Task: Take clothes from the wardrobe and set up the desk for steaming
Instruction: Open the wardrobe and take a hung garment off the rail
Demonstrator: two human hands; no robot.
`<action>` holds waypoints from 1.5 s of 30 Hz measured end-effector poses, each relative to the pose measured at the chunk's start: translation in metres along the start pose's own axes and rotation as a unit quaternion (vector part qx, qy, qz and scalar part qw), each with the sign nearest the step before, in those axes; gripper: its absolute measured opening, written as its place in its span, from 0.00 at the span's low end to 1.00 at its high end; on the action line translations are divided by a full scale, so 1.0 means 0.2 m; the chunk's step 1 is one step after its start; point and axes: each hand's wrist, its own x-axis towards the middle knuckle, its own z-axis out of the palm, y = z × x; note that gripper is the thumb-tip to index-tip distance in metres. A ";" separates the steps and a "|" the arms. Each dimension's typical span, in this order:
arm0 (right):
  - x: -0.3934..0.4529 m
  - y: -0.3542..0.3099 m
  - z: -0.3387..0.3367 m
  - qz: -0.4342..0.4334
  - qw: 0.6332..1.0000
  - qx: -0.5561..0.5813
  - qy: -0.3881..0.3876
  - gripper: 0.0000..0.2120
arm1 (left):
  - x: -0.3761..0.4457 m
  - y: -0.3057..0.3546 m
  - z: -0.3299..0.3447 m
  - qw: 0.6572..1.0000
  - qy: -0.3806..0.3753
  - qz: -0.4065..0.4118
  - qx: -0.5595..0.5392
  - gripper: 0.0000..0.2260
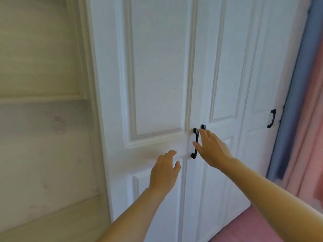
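Observation:
A white panelled wardrobe (157, 75) fills the view, its doors closed. Two black handles sit side by side at the middle seam: the left door's handle (195, 145) and the right door's handle (203, 127), mostly hidden behind my right hand. My right hand (211, 147) reaches to these handles with straight fingers, the fingertips at their top; it grips nothing. My left hand (164, 170) hovers lower left of the handles, fingers loosely bent, near the left door's surface and holding nothing. No clothes are visible.
A third door at the right carries another black handle (271, 118). Blue and pink curtains (300, 102) hang at the far right. A pale shelf and wall (40, 98) lie to the left. Pink floor (253, 227) shows at the bottom right.

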 end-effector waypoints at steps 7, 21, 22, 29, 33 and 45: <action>0.31 0.19 0.06 0.040 0.989 0.141 -0.010 0.26 | 0.28 0.13 0.27 0.993 0.001 -0.024 -0.114 0.15; 0.53 0.27 0.06 0.092 0.927 0.363 0.008 0.17 | 0.40 0.30 0.47 0.970 0.064 -0.097 -0.215 0.11; 0.53 0.27 0.05 0.098 0.921 0.378 0.000 0.16 | 0.39 0.30 0.47 0.970 0.060 -0.097 -0.215 0.10; 0.41 0.30 -0.02 0.118 0.846 0.517 -0.060 0.14 | 0.30 0.35 0.45 0.966 0.056 -0.096 -0.232 0.09; 0.28 0.32 -0.09 0.117 0.837 0.532 -0.055 0.12 | 0.21 0.39 0.43 0.971 0.055 -0.074 -0.219 0.10; -0.25 0.25 -0.37 0.135 0.852 0.505 -0.005 0.10 | -0.22 0.56 0.25 0.953 0.011 -0.065 -0.295 0.10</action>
